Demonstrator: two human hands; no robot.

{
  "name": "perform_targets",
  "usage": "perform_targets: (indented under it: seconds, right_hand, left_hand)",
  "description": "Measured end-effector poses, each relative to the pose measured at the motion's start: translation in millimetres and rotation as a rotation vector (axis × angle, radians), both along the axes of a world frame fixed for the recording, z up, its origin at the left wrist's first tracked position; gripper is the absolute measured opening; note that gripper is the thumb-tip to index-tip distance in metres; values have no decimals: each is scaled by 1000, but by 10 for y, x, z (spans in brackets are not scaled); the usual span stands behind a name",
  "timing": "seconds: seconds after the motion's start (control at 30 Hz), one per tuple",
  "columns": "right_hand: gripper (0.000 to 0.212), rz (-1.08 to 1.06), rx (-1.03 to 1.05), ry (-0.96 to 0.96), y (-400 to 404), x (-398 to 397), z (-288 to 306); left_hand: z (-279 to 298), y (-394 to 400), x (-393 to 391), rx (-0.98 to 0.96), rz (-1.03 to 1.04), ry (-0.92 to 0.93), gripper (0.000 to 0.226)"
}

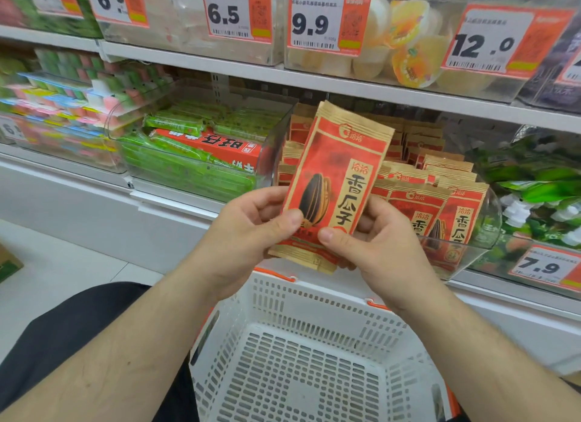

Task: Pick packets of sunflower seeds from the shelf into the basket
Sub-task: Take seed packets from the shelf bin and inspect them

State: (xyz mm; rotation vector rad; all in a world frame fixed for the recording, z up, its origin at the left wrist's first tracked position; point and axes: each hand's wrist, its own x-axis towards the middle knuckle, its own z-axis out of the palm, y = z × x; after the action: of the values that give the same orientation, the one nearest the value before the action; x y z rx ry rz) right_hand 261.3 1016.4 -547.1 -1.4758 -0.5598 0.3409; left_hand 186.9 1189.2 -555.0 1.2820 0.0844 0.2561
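Note:
A red and tan packet of sunflower seeds (338,167) stands upright in front of the shelf, and layered edges show more than one packet in the stack. My left hand (248,233) pinches its lower left side, thumb on the front. My right hand (374,245) grips its lower right corner, thumb on the front too. Behind it, a clear bin (490,220) on the shelf holds several more seed packets (421,201). A white perforated basket (314,358) with orange clips sits below my hands, and nothing lies in it.
A clear bin of green snack packs (188,157) stands left of the seeds, with pastel packs (63,107) farther left. Right of the seeds is a bin of green and white items (540,201). The upper shelf carries jelly cups (412,44) and price tags. My dark-clothed knee (78,327) is at lower left.

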Motion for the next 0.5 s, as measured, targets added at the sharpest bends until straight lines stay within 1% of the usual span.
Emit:
perform_targets:
  seconds: [0.07,0.1,0.17,0.23,0.3,0.37,0.4,0.43,0.5]
  right_hand:
    - [33,-3,-11,-37,9,28,108]
    - [29,-1,6,-22,15,53,174]
    - [19,-20,31,42,33,132,319]
    - [13,-48,11,29,70,211,414]
    - [10,-88,24,7,126,294,514]
    - [8,-137,72,30,176,400,629]
    - [8,-159,98,42,197,467,690]
    - [8,-179,111,37,211,537,748]
    - [9,-210,98,-17,242,680,834]
  left_hand:
    - [70,38,41,88,-8,-35,41]
    - [125,52,70,118,-16,-44,41]
    - [227,77,151,138,-31,-65,36]
    - [347,70,226,152,-12,-58,33]
    - [477,111,351,228,71,-70,29]
    - [587,230,521,300,252,-103,10]
    - [621,311,617,321,348,-114,8]
    - [640,389,708,336,415,-111,11]
    - [626,497,851,418,436,-81,13]
